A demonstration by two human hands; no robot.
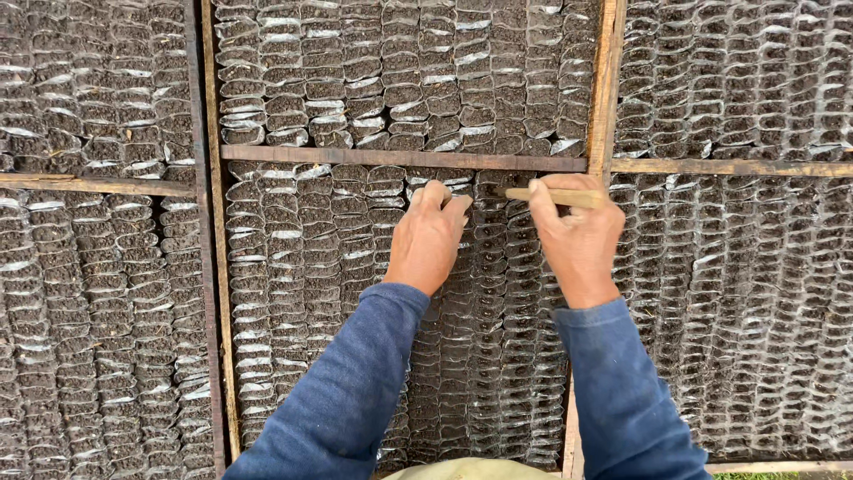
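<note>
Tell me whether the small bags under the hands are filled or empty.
Filled: the bags show dark soil at their open tops, row after row. The left hand rests on them; the right hand grips a wooden stick.

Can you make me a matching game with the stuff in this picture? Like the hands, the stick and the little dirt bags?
Things:
1. left hand
2. right hand
3. wooden stick
4. horizontal wooden slat

States or places:
A. lies across the bed just above both hands
B. fingers rest on the tops of the soil-filled bags
C. pale and short, pointing left
D. grips the stick

Pairs: 1-B, 2-D, 3-C, 4-A
</note>
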